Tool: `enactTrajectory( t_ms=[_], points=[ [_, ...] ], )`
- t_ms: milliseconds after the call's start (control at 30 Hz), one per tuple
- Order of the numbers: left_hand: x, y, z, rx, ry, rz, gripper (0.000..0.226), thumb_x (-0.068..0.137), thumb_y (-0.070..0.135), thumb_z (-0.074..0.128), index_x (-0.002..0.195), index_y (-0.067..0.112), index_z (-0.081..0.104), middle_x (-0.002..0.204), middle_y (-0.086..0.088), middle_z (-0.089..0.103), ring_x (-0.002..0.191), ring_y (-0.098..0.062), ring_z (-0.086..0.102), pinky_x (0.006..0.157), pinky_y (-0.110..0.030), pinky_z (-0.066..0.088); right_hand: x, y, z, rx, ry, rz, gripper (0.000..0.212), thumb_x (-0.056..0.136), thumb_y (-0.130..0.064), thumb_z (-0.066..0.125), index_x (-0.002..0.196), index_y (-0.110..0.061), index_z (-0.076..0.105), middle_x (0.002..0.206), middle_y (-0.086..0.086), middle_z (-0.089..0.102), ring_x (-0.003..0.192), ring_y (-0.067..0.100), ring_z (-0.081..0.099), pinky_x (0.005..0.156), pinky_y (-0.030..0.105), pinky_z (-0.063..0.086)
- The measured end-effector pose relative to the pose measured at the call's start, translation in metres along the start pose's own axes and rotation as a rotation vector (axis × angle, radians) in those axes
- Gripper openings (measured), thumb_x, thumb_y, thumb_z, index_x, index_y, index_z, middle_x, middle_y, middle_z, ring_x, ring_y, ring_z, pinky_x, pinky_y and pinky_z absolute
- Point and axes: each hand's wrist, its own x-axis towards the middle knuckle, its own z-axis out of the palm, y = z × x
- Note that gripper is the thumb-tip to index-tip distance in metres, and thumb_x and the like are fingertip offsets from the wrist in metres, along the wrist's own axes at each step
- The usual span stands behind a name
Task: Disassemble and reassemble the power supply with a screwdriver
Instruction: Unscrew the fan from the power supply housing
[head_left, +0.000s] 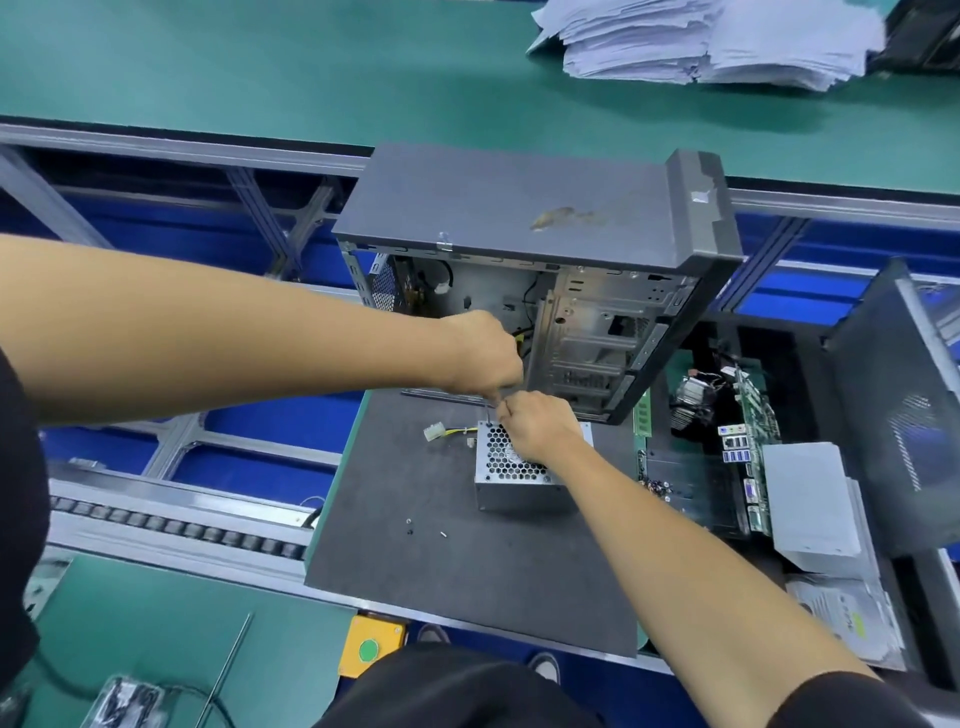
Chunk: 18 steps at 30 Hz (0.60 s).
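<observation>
The silver power supply (519, 491) lies on a dark mat (467, 571), its honeycomb grille facing up. My left hand (483, 353) is a fist above its far left corner and grips the screwdriver handle, which the hand hides. The thin screwdriver shaft (490, 411) points down at that corner. My right hand (537, 426) rests on the grille and pinches the shaft near its tip. A white connector (431, 432) on yellow wires trails left from the unit. Three small loose screws (410, 530) lie on the mat in front of it.
An open grey computer case (545, 234) stands just behind my hands. To the right are a motherboard (748, 415), a white metal bracket (810, 499) and a dark side panel (904, 415). A roller conveyor (171, 525) runs on the left. A yellow button box (370, 647) sits at the mat's near edge.
</observation>
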Motion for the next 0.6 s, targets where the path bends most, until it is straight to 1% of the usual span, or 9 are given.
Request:
enactTrajectory(
  t_ms=[67, 133, 200, 267, 333, 433, 500, 567, 600],
  points=[
    [-0.001, -0.003, 0.003, 0.117, 0.107, 0.150, 0.026, 0.106, 0.042, 0.045, 0.115, 0.023, 0.061, 0.094, 0.000, 0.069, 0.079, -0.025, 0.058, 0.058, -0.033, 0.037, 0.001, -0.001, 0.000, -0.048, -0.012, -0.021, 0.026, 0.100, -0.020, 0.036, 0.095, -0.018, 0.062, 0.092, 0.004, 0.067, 0.087, 0.031, 0.062, 0.065, 0.037, 0.041],
    [-0.001, -0.008, 0.004, 0.228, 0.177, 0.317, 0.021, 0.107, 0.036, 0.044, 0.118, 0.025, 0.058, 0.091, 0.001, 0.069, 0.080, -0.024, 0.060, 0.057, -0.032, 0.033, 0.002, -0.002, -0.002, -0.078, -0.004, -0.026, 0.022, 0.098, -0.018, 0.042, 0.103, -0.018, 0.064, 0.093, 0.004, 0.067, 0.086, 0.031, 0.063, 0.065, 0.037, 0.041],
    [0.002, -0.012, 0.005, 0.323, 0.210, 0.460, 0.018, 0.107, 0.032, 0.043, 0.120, 0.025, 0.055, 0.093, 0.001, 0.067, 0.086, -0.025, 0.064, 0.057, -0.034, 0.037, 0.001, -0.002, -0.002, -0.078, 0.014, -0.021, 0.018, 0.097, -0.018, 0.048, 0.103, -0.019, 0.065, 0.093, 0.004, 0.069, 0.087, 0.031, 0.065, 0.065, 0.036, 0.041],
    [0.004, -0.019, 0.004, 0.313, 0.216, 0.508, 0.021, 0.108, 0.035, 0.040, 0.123, 0.027, 0.052, 0.095, 0.002, 0.066, 0.089, -0.025, 0.063, 0.059, -0.035, 0.043, -0.001, -0.002, -0.002, -0.064, 0.037, -0.018, 0.019, 0.101, -0.024, 0.043, 0.101, -0.018, 0.062, 0.085, 0.002, 0.065, 0.085, 0.031, 0.065, 0.065, 0.036, 0.040],
    [0.004, -0.025, 0.003, 0.190, 0.210, 0.415, 0.020, 0.106, 0.044, 0.043, 0.119, 0.030, 0.050, 0.089, 0.007, 0.065, 0.085, -0.024, 0.062, 0.057, -0.032, 0.040, -0.003, -0.001, 0.001, -0.056, 0.059, -0.037, 0.024, 0.105, -0.027, 0.037, 0.094, -0.019, 0.057, 0.075, -0.001, 0.054, 0.084, 0.032, 0.064, 0.064, 0.036, 0.040],
    [0.001, -0.023, -0.001, -0.112, 0.164, 0.055, 0.026, 0.090, 0.056, 0.063, 0.094, 0.033, 0.055, 0.068, 0.015, 0.054, 0.069, -0.014, 0.053, 0.051, -0.025, 0.028, -0.004, -0.001, 0.004, -0.037, 0.068, -0.030, 0.030, 0.105, -0.028, 0.037, 0.082, -0.021, 0.055, 0.064, -0.005, 0.045, 0.075, 0.031, 0.059, 0.060, 0.034, 0.037],
    [0.004, -0.017, -0.002, -0.378, 0.061, -0.137, 0.031, 0.081, 0.055, 0.075, 0.087, 0.027, 0.061, 0.069, 0.014, 0.065, 0.064, -0.006, 0.056, 0.053, -0.026, 0.039, -0.003, -0.002, 0.005, -0.029, 0.075, -0.017, 0.033, 0.105, -0.031, 0.036, 0.077, -0.022, 0.053, 0.060, -0.007, 0.040, 0.068, 0.028, 0.051, 0.059, 0.034, 0.035],
    [0.006, -0.014, -0.001, -0.693, -0.077, -0.259, 0.027, 0.086, 0.044, 0.075, 0.093, 0.019, 0.067, 0.073, 0.003, 0.075, 0.056, -0.006, 0.063, 0.063, -0.032, 0.056, -0.003, -0.002, 0.006, -0.024, 0.080, -0.017, 0.034, 0.103, -0.027, 0.039, 0.071, -0.023, 0.049, 0.059, -0.007, 0.039, 0.067, 0.029, 0.051, 0.058, 0.034, 0.036],
    [0.005, -0.014, -0.002, -0.785, -0.136, -0.304, 0.030, 0.091, 0.040, 0.071, 0.099, 0.012, 0.069, 0.076, -0.003, 0.077, 0.055, -0.011, 0.064, 0.069, -0.033, 0.058, -0.002, -0.002, 0.006, -0.021, 0.080, -0.013, 0.035, 0.102, -0.025, 0.040, 0.068, -0.023, 0.045, 0.059, -0.006, 0.040, 0.067, 0.031, 0.054, 0.057, 0.034, 0.036]
  ],
)
